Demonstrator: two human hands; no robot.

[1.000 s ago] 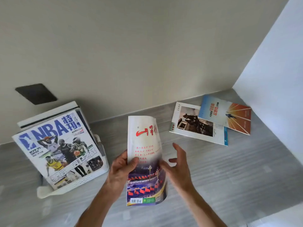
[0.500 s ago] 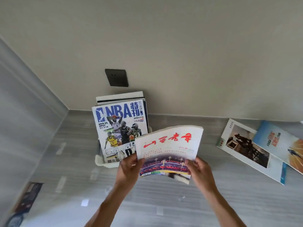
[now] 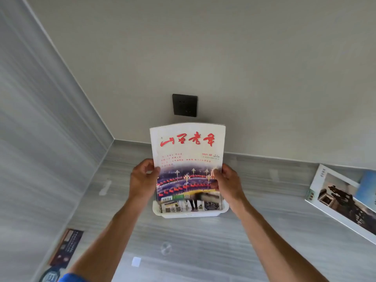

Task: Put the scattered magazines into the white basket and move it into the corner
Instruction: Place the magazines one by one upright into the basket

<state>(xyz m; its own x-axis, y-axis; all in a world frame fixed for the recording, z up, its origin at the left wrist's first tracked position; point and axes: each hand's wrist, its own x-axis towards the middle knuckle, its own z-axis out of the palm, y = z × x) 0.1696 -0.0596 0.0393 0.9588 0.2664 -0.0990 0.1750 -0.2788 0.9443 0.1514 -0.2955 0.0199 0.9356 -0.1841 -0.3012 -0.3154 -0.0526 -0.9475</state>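
Note:
I hold a white magazine with red calligraphy [image 3: 188, 155] upright over the white basket [image 3: 190, 214], its lower edge just above the basket's rim. My left hand [image 3: 142, 180] grips its left edge and my right hand [image 3: 226, 182] grips its right edge. It hides most of the magazines standing in the basket; only the bottom of one cover shows. On the floor at the right lie a white-bordered magazine with a dark photo [image 3: 337, 200] and a blue one [image 3: 367, 188] overlapping it. A dark magazine [image 3: 65, 249] lies at the lower left.
The basket stands on the grey wood-look floor against the beige wall, below a black wall socket [image 3: 184, 105]. The room corner [image 3: 113, 139] is to the basket's left, formed with a grey panelled wall. Small white marks dot the floor.
I have turned the red-titled magazine upright and brought it over the basket, in front of the NBA magazine. The view has swung left and closer to the basket.

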